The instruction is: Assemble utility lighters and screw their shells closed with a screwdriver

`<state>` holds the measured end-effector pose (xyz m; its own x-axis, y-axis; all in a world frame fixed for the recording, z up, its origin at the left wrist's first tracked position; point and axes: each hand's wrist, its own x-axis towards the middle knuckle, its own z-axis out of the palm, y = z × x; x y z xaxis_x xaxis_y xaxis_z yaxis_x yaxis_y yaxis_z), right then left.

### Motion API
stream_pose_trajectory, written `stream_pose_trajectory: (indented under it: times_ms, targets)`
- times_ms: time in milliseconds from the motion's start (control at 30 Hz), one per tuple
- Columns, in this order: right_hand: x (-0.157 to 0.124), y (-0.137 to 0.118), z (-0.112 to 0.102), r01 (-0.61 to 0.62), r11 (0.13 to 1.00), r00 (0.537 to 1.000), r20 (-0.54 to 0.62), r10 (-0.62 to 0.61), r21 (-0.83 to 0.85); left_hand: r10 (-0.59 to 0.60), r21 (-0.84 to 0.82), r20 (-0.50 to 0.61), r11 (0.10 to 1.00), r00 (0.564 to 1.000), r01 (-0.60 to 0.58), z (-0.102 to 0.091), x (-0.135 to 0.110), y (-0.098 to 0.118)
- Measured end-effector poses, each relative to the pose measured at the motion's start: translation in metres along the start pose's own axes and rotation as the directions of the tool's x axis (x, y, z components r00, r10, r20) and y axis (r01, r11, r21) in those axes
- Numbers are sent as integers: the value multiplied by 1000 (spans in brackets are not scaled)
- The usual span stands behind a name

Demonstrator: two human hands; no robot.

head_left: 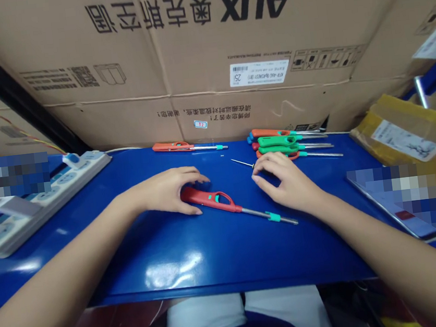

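Observation:
A red long-nosed gas lighter (206, 197) with a teal trigger and teal collar lies on the blue tabletop, its metal tube pointing right. My left hand (168, 190) curves around the handle's rear end, thumb and fingers apart; whether the palm touches it is hidden. In my right hand (283, 185), to the right of and above the lighter, the fingertips pinch a small screwdriver (242, 163). Its thin shaft points left, and the handle is mostly hidden by the fingers. A tiny light piece (222, 155) lies just past the screwdriver's tip.
At the back lies an orange lighter (172, 146); several green and orange lighters (276, 141) are piled behind my right hand. A white power strip (85, 171) runs along the left. On the right are a phone (388, 207) and a taped carton (407, 131). A large cardboard box (192, 72) walls the back.

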<state>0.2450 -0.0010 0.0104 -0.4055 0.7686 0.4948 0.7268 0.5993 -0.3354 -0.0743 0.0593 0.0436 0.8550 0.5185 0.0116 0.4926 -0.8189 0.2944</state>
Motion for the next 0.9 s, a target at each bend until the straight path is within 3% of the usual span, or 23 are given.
stream_pose_trajectory:
  times_ms: [167,367,567,667,800,900]
  targets:
    - [-4,-21,-6,97,994,973,213,-86,-45,-22,-38,60,999,998,25,-3,-2,3]
    - [-8,-28,-6,184,982,906,395,-151,-47,98,61,-76,994,992,-93,26,11,35]
    - [-7,-23,-11,122,992,891,440,-115,12,71,13,-158,997,985,-70,47,20,48]
    - [-4,-18,-13,98,995,915,395,-83,-17,-12,-88,-196,996,981,-6,50,20,47]
    - [-4,-9,-7,46,995,950,311,-17,-85,-42,-233,-218,972,975,-11,54,19,46]
    - [-5,-3,0,13,992,954,299,26,-129,-43,-211,-236,977,971,-7,55,19,45]
